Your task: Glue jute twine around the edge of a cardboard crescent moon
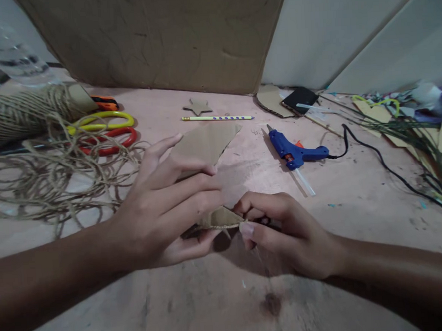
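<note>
A small cardboard piece, its corrugated edge toward me, is held just above the table between both hands. My left hand is closed round its left part, fingers over the top and thumb below, hiding much of its shape. At its right tip, my right hand pinches the cardboard between thumb and forefinger. Just beyond the left fingers lies a larger flat cardboard piece, partly covered by that hand. Farther back, a cardboard star lies behind a yellow pencil with dark spots.
A blue glue gun with a clear stick lies right of centre, its black cord running right. Tangled twine, a twine roll and scissors crowd the left. A large cardboard sheet stands behind.
</note>
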Tool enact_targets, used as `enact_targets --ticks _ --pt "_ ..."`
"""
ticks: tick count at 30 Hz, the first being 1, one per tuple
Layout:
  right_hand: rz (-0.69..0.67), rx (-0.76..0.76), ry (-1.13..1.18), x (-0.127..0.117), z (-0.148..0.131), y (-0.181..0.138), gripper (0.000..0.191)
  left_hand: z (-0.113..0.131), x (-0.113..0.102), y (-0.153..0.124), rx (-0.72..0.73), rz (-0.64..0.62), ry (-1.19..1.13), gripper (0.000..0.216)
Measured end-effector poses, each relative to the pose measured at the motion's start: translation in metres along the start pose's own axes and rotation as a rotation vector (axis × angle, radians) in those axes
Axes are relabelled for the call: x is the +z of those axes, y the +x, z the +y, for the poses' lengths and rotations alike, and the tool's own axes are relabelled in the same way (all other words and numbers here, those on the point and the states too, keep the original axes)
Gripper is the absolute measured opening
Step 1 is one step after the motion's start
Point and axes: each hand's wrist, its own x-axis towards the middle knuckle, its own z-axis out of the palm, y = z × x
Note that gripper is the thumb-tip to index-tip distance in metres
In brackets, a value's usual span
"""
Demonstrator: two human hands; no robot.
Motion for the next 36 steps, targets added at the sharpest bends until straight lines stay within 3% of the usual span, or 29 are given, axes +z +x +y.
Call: enact_targets --ticks 19,24,36 --pt "0.049 -0.017 -0.089 0.0057 0.0013 0.0022 0.033 -0.0008 0.003 0.0025 0.033 0.012 0.014 0.029" --pt "-0.01 -0.042 -0.05 0.0004 0.0 0.0014 0.029 -0.0019 0.0021 0.0036 0.042 0.018 0.009 0.029" --pt "0.01 -0.068 -0.045 0.0006 0.0006 0.0012 0.022 -0.0043 0.0019 0.0069 0.054 0.001 -0.031 0.024"
